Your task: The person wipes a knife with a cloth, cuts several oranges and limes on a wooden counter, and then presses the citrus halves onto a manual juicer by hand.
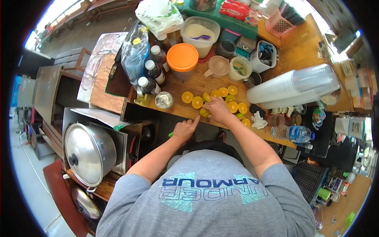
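Several orange halves [197,102] lie cut side up on the wooden table [193,83], near its front edge. Green-skinned pieces [240,116] are among them. My right hand [218,109] reaches over the fruit, its fingers closed on a green-yellow orange [204,112]. Below the table edge, my left hand [186,129] has its index finger stretched toward that orange and its other fingers curled. A bright green end [170,134] shows beside the left hand; the rest of that object is hidden.
Dark bottles [154,72], a glass [164,100], an orange-lidded tub [182,57] and a strainer [218,66] stand behind the fruit. Stacked plastic cups [292,86], crumpled tissue [259,120] and a water bottle [299,134] lie right. A large lidded pot [90,154] stands left.
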A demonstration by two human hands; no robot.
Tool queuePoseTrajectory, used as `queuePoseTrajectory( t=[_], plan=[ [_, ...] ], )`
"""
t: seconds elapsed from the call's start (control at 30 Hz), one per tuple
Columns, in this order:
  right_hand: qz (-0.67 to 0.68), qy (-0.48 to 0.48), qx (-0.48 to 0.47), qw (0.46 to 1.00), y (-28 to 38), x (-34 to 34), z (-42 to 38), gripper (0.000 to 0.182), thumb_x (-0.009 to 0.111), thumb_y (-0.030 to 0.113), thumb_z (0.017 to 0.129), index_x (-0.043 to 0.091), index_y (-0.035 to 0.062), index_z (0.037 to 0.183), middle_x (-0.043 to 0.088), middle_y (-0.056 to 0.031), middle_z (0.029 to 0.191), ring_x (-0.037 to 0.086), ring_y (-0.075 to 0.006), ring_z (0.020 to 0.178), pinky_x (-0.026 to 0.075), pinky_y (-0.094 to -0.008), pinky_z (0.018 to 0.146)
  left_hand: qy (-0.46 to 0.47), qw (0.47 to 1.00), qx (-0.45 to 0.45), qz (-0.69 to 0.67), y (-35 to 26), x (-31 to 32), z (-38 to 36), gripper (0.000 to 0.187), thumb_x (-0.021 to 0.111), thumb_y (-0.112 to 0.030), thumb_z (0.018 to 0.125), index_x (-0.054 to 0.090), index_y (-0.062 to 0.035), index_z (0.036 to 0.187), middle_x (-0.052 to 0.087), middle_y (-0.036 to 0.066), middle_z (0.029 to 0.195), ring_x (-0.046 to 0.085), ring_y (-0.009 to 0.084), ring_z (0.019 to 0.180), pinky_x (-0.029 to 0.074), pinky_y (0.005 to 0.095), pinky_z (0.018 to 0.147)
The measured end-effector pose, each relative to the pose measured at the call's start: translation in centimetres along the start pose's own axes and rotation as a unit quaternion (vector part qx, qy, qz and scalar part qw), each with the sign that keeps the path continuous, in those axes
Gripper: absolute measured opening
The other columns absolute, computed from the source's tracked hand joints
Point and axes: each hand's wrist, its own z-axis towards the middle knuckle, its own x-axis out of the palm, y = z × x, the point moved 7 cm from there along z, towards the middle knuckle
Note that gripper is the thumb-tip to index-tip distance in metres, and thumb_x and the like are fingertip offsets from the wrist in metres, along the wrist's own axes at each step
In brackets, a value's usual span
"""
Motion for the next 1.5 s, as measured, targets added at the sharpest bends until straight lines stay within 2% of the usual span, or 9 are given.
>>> queuePoseTrajectory(
  t=[0.1,0.17,0.27,0.47,0.6,0.67,1.1,1.27,1.5],
  plan=[
    [0.032,-0.054,0.026,0.998,0.1,-0.1,-1.4,0.056,0.087,0.021,0.069,0.073,0.0102,0.122,0.074,-0.002,0.112,0.059,-0.0233,0.114,0.045,-0.0434,0.098,0.005,1.0,0.006,-0.004,0.7,0.2,-0.9,0.062,0.062,-0.014,0.083,0.056,-0.012,0.145,0.066,0.008,0.077,0.07,0.0249,0.061,0.057,0.0398,0.052],
    [0.05,-0.188,0.091,0.977,-0.5,-0.3,-3.1,0.051,0.088,0.027,0.069,0.076,0.0084,0.115,0.075,-0.0062,0.107,0.061,-0.0262,0.108,0.046,-0.0438,0.095,0.025,1.0,-0.01,0.007,0.9,1.1,-0.9,0.064,0.066,-0.019,0.085,0.054,-0.0152,0.148,0.068,0.008,0.081,0.071,0.0244,0.064,0.057,0.0403,0.053],
    [0.048,-0.204,0.217,0.953,-0.9,2.0,-4.6,0.047,0.087,0.038,0.069,0.079,0.0073,0.102,0.075,-0.0116,0.096,0.063,-0.0291,0.101,0.046,-0.0441,0.092,0.026,0.999,-0.023,0.007,0.6,1.9,-0.8,0.065,0.067,-0.02,0.085,0.053,-0.015,0.149,0.068,0.009,0.082,0.071,0.0254,0.064,0.057,0.0407,0.054],
    [0.102,-0.189,0.28,0.936,-2.3,2.3,-4.0,0.046,0.083,0.049,0.071,0.08,0.0066,0.09,0.073,-0.0154,0.083,0.066,-0.0328,0.093,0.049,-0.0462,0.085,-0.001,0.999,-0.038,0.01,-0.5,1.1,0.4,0.065,0.063,-0.014,0.083,0.055,-0.0147,0.147,0.068,0.009,0.079,0.071,0.0264,0.063,0.058,0.0409,0.054],
    [0.146,-0.239,0.275,0.92,-3.3,2.5,-5.2,0.043,0.083,0.046,0.071,0.08,0.0058,0.088,0.073,-0.0163,0.084,0.066,-0.0339,0.093,0.05,-0.0471,0.084,0.035,0.998,-0.055,0.02,-0.8,0.7,0.2,0.067,0.065,-0.014,0.081,0.054,-0.0154,0.147,0.069,0.01,0.081,0.071,0.0273,0.065,0.058,0.0426,0.055],
    [0.147,-0.184,0.265,0.935,-3.2,2.7,-5.5,0.044,0.082,0.045,0.071,0.08,0.0054,0.089,0.073,-0.0174,0.085,0.066,-0.0341,0.094,0.05,-0.0468,0.086,0.029,0.996,-0.073,0.037,-1.2,1.2,0.6,0.068,0.066,-0.013,0.08,0.055,-0.0153,0.147,0.069,0.01,0.082,0.071,0.0279,0.066,0.057,0.0429,0.055],
    [0.185,-0.178,0.229,0.939,-4.5,3.6,-6.7,0.043,0.082,0.044,0.073,0.078,0.004,0.09,0.073,-0.0201,0.087,0.067,-0.0365,0.094,0.051,-0.0481,0.088,-0.009,0.986,-0.158,0.051,-3.6,0.9,0.3,0.068,0.065,-0.007,0.081,0.055,-0.0216,0.147,0.068,0.01,0.082,0.07,0.0301,0.066,0.057,0.0424,0.058],
    [0.205,-0.191,0.215,0.936,-4.1,2.7,-6.5,0.047,0.081,0.042,0.076,0.077,0.003,0.103,0.073,-0.0196,0.095,0.067,-0.0378,0.098,0.052,-0.0481,0.09,0.063,0.966,-0.242,0.059,-4.8,0.5,0.9,0.064,0.061,-0.01,0.086,0.053,-0.0206,0.149,0.073,0.012,0.09,0.073,0.0324,0.072,0.058,0.0461,0.064],
    [0.204,-0.192,0.237,0.93,-5.1,4.3,-6.6,0.046,0.079,0.037,0.079,0.077,0.0048,0.113,0.074,-0.0205,0.098,0.067,-0.038,0.103,0.053,-0.0475,0.092,0.046,0.965,-0.256,0.043,-5.1,0.1,2.0,0.061,0.057,-0.009,0.088,0.054,-0.0214,0.148,0.073,0.014,0.089,0.073,0.0332,0.073,0.058,0.0465,0.065]
  ],
)
